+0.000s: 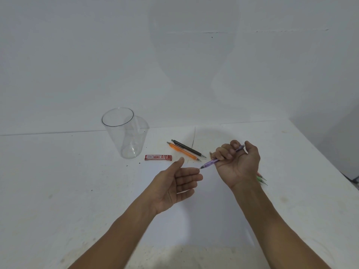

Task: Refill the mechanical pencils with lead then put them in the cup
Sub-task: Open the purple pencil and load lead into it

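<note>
My right hand grips a clear purple mechanical pencil, fingers curled round its barrel and thumb at its top end. The pencil's tip points left and meets the fingertips of my left hand, which is held palm up with relaxed fingers. A clear plastic cup stands upright at the back left with nothing in it. A red lead case lies flat just right of the cup. An orange pencil and a black pencil lie side by side on the white table.
More pencils, green and reddish, poke out from behind my right wrist. The table's back edge meets a white wall. Its right edge runs diagonally at the far right, with something dark beyond it.
</note>
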`<action>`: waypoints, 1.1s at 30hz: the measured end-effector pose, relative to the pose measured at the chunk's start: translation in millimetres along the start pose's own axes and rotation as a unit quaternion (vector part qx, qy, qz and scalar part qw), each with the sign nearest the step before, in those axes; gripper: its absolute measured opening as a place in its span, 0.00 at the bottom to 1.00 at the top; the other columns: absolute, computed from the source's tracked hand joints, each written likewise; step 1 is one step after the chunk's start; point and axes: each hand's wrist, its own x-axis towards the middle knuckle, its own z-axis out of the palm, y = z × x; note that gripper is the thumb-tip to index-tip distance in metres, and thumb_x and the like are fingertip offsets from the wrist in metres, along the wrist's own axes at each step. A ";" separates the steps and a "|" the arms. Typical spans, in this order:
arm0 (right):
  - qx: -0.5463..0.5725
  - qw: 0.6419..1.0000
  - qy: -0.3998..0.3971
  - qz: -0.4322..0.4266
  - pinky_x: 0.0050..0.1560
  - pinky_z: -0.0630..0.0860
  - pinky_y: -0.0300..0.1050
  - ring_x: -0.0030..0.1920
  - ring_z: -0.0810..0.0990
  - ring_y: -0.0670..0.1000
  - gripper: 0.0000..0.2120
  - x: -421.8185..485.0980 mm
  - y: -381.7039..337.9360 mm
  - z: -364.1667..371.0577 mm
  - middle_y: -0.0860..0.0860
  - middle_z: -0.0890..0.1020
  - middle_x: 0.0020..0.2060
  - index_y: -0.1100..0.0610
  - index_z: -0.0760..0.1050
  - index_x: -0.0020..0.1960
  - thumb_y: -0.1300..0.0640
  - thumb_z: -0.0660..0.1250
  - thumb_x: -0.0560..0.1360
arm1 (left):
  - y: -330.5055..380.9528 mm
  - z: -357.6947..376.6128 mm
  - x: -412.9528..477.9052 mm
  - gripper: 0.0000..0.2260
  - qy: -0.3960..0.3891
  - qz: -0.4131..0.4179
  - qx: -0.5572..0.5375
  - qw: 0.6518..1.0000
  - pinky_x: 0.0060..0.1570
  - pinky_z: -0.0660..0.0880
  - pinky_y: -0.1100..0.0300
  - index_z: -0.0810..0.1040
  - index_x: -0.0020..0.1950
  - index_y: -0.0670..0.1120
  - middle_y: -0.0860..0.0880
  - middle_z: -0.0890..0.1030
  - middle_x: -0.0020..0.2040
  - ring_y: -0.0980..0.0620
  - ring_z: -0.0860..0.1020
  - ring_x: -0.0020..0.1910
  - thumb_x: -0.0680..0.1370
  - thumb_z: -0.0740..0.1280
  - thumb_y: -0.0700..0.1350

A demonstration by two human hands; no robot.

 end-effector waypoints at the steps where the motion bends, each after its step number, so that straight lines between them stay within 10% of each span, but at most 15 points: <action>1: 0.000 1.000 0.001 0.000 0.31 0.58 0.42 0.24 0.61 0.47 0.20 0.3 0.1 -0.1 0.49 0.63 0.26 0.56 0.65 0.32 0.47 0.51 0.78 | 0.1 0.1 0.0 0.21 0.000 0.000 0.001 1.000 0.41 0.80 0.58 0.86 0.50 0.41 0.41 0.84 0.53 0.51 0.83 0.40 0.78 0.64 0.57; 21: -0.009 1.000 0.004 0.002 0.32 0.59 0.42 0.24 0.62 0.47 0.21 -0.4 -1.2 0.6 0.49 0.64 0.27 0.56 0.66 0.34 0.45 0.51 0.79 | 1.2 3.8 -1.4 0.20 -0.003 -0.003 0.011 1.000 0.44 0.79 0.58 0.85 0.52 0.41 0.42 0.84 0.54 0.51 0.82 0.41 0.78 0.65 0.56; 33: -0.219 0.976 -0.004 -0.014 0.48 0.80 0.49 0.39 0.82 0.53 0.09 -2.8 -5.2 0.5 0.56 0.81 0.40 0.59 0.74 0.58 0.59 0.58 0.82 | -2.5 7.0 -1.8 0.12 -0.009 0.086 0.249 0.965 0.50 0.79 0.58 0.83 0.56 0.46 0.48 0.85 0.51 0.50 0.83 0.49 0.76 0.70 0.51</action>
